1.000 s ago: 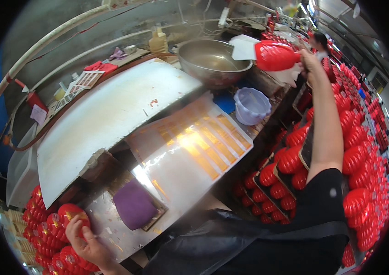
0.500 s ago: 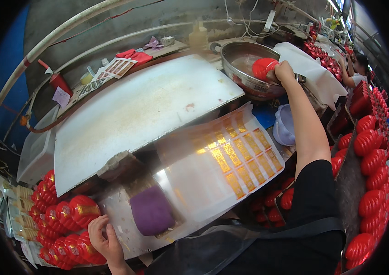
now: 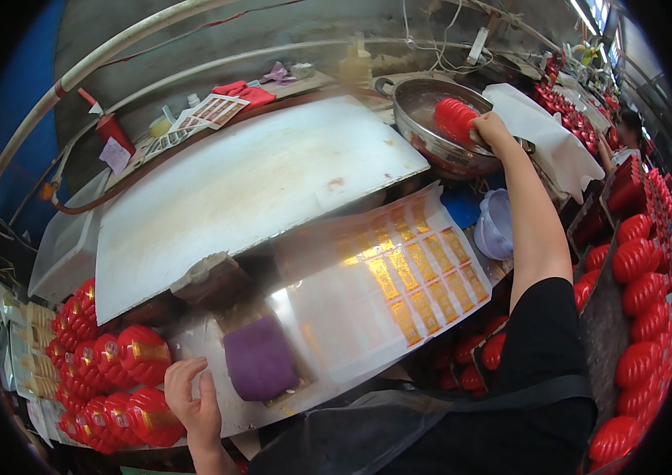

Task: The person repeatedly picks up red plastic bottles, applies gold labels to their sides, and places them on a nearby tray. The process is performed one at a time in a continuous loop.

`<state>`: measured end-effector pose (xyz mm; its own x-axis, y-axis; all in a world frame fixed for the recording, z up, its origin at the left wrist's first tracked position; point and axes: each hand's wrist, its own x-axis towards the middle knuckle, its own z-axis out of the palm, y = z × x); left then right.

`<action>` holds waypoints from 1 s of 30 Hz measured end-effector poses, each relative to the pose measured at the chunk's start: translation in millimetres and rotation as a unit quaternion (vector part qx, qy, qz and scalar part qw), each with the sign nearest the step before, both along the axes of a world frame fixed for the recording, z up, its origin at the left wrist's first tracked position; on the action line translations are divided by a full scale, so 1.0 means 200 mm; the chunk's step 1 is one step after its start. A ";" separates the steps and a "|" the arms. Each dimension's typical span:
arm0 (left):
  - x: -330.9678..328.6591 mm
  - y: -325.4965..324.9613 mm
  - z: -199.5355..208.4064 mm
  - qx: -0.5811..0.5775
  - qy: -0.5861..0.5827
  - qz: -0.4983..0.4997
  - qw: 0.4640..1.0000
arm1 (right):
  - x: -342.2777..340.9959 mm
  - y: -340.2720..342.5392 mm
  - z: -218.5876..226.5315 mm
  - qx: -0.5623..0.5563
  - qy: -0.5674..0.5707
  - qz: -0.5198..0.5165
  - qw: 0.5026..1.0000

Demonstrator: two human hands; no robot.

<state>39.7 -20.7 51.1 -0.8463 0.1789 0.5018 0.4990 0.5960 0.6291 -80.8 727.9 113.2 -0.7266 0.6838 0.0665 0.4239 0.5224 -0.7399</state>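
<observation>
The right hand has its grip closed on one end of a red ribbed shell, tilted within the rim of a metal pot at one o'clock. Cloudy liquid shows in the pot. The left hand, at seven o'clock, curls loosely around nothing, just beside gold-labelled red shells. At three o'clock is a lavender bucket, its contents hidden; at nine, a translucent bin, contents unclear.

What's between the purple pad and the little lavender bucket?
In the head view, a sheet with gold rectangles lies between the purple pad and the lavender bucket.
</observation>
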 end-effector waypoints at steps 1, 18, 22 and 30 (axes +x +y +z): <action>0.00 0.00 0.01 -0.006 0.004 -0.001 1.000 | 0.01 0.00 0.01 -0.043 0.053 -0.013 0.998; -0.09 0.24 0.18 -0.110 0.077 -0.113 0.984 | 0.32 -1.27 0.60 0.091 0.106 0.296 0.945; -0.08 0.36 0.19 -0.103 0.146 -0.173 0.969 | 0.28 -1.86 0.44 0.006 -0.050 0.433 0.900; -0.21 0.22 -0.06 0.097 -0.078 -0.078 0.989 | 0.19 -2.07 -0.24 -0.047 -0.056 0.442 0.894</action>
